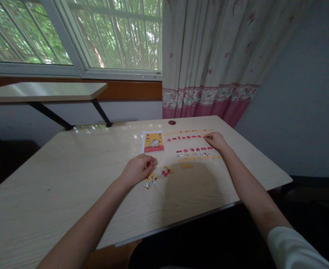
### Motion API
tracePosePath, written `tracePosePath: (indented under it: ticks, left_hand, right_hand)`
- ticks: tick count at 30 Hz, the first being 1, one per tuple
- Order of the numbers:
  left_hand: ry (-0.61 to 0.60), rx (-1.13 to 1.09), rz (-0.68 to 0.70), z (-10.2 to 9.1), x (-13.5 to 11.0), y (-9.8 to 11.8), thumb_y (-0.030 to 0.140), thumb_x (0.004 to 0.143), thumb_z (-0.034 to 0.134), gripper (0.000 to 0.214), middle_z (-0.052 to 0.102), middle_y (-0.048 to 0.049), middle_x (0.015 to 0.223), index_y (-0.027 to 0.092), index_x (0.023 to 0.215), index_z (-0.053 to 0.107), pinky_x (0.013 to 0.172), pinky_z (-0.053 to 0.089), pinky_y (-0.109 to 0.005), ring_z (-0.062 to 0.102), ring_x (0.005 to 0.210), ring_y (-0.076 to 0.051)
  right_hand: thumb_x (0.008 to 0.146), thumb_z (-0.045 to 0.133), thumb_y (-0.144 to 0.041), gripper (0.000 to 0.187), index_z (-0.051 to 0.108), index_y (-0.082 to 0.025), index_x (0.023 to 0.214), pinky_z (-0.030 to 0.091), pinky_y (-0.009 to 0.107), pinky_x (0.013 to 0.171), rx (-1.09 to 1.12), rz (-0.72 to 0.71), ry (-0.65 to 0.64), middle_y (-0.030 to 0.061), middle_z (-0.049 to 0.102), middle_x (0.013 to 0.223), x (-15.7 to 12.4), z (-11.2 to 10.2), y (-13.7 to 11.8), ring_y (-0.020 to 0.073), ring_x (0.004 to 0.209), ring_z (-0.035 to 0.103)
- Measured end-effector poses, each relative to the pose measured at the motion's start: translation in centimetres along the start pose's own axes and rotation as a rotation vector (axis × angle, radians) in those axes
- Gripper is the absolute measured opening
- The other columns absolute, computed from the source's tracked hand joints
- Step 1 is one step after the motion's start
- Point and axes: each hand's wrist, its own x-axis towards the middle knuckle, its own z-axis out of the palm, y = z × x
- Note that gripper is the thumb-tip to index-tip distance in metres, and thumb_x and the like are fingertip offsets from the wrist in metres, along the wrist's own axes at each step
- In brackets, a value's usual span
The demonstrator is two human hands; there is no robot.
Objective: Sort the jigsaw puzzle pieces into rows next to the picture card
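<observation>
Jigsaw pieces lie sorted in rows on a pale wooden table (69, 179): a yellow row (188, 131), a red row (184, 138), a mixed red and white row (194, 152) and another yellow row (199, 158). My right hand (215, 141) rests at the right end of the red row, fingers curled and pinching at a piece there. My left hand (138, 169) lies curled on the table, fingers closed, just above a small joined cluster (150, 182). A red and yellow cluster (166, 171) sits beside it. A yellow reference picture (153, 142) lies further back.
A round cable hole (172, 122) is near the table's far edge. A raised shelf (43, 90) on black brackets stands at the back left under the window. A flowered curtain (209, 59) hangs behind the table. The table's near edge drops to dark floor.
</observation>
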Motion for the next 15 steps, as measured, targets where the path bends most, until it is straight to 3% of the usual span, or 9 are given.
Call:
tracePosePath:
  ticks: [11, 15]
  left_hand:
    - [-0.008, -0.011, 0.003, 0.1, 0.0, -0.2, 0.026, 0.085, 0.042, 0.023, 0.063, -0.0053, 0.079, 0.017, 0.083, 0.063, 0.063, 0.041, -0.026, 0.054, 0.069, -0.015]
    - [-0.020, -0.008, -0.004, 0.3, 0.0, -0.4, 0.027, 0.085, 0.042, 0.024, 0.063, -0.0059, 0.079, 0.017, 0.083, 0.063, 0.063, 0.040, -0.027, 0.054, 0.068, -0.015]
  right_hand:
    - [0.086, 0.045, -0.032, 0.028, 0.068, -0.022, 0.100, 0.038, 0.034, 0.083, -0.139, -0.103, 0.050, 0.0078, 0.063, 0.103, 0.1, 0.4, -1.1, 0.0223, 0.096, 0.052]
    - [0.087, 0.044, -0.032, 0.029, 0.065, -0.027, 0.107, 0.037, 0.035, 0.082, -0.177, -0.123, 0.005, 0.0067, 0.059, 0.109, 0.1, 0.6, -1.6, 0.0231, 0.098, 0.049]
